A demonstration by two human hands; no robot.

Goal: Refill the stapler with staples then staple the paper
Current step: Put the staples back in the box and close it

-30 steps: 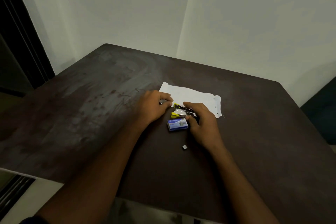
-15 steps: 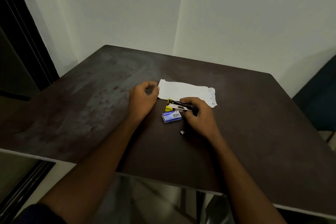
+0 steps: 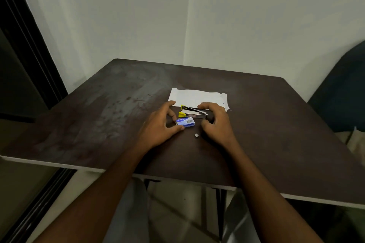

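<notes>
Grips the stapler [image 3: 192,113] at its rear with the right hand [image 3: 217,122]; spreads the left hand [image 3: 160,124], loose and empty, just beside the staple box [image 3: 185,121].

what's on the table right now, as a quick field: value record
table: dark, worn top
paper: flat, behind stapler
stapler: open, yellow ends
box: blue, in front of stapler
staple bit: loose, nearer than box
left hand: fingers spread beside box
right hand: holds stapler's right end
</notes>
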